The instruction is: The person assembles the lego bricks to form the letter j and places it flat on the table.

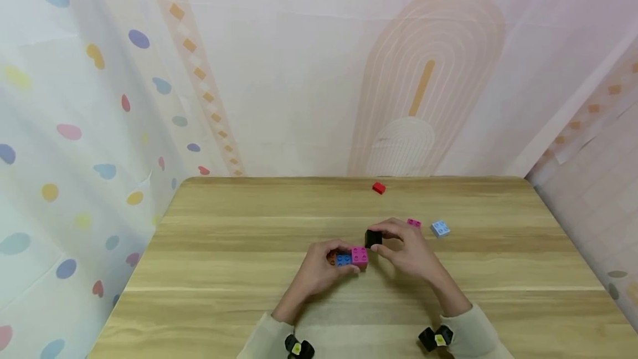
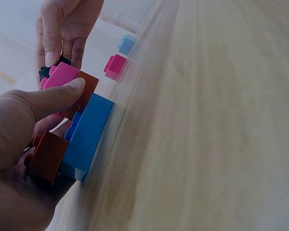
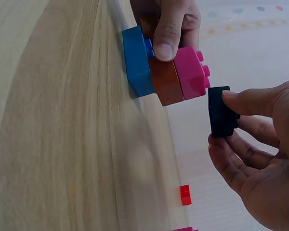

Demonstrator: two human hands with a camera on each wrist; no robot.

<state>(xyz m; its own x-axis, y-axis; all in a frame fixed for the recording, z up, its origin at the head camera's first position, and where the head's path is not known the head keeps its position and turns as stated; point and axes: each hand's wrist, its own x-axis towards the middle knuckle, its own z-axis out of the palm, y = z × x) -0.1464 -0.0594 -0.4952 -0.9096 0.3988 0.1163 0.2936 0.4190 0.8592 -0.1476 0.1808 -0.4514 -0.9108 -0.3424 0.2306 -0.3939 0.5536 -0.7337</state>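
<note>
My left hand (image 1: 320, 267) grips a small stack of toy building bricks low over the table. A long blue brick (image 2: 89, 137) forms its base, with a brown brick (image 2: 47, 158) on one end. On the other end sits a second brown brick (image 3: 165, 83), topped by a pink brick (image 3: 189, 72) with bare studs. Between thumb and fingers, my right hand (image 1: 406, 248) pinches a black brick (image 3: 220, 111). It is held just off the pink brick's studded top, its own studs facing away from the stack.
A red brick (image 1: 379, 188) lies near the table's far edge. Beyond my right hand are a loose pink brick (image 1: 414, 222) and a light blue brick (image 1: 441, 229). The wooden table (image 1: 224, 270) ends at a patterned curtain (image 1: 299, 71).
</note>
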